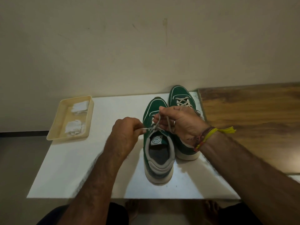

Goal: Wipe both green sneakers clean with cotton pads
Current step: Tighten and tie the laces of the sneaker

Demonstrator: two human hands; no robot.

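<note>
1. Two green sneakers stand side by side on the white desk [81, 168], toes pointing toward twelve o'clock, at the wall.
2. The near sneaker [158, 159] sits at the desk's centre, its grey-lined opening facing the camera; the far sneaker [180, 98] stands just beside it at about two o'clock, set further back, its heel half covered by the right wrist.
3. The left hand [126, 135] is curled, thumb and forefinger pinching one end of the near sneaker's pale lace [153, 127] and drawing it out toward nine o'clock.
4. The right hand [177, 122] is closed on the other strands of that lace, holding them up above the tongue; a ring shows on one finger, and thread bands [206, 137] with a yellow tassel circle the wrist.
5. The lace crosses between the two hands over the shoe's throat; whether it forms a finished knot there is hard to tell.
6. A cream tray [55, 125] rests at ten o'clock on the desk's far left corner, well apart from the shoes.
7. Inside it lie two heaps of white cotton pads [74, 127], one toward the far end and one toward the near end.
8. A wooden surface [251, 120] adjoins the desk at three o'clock.
</note>
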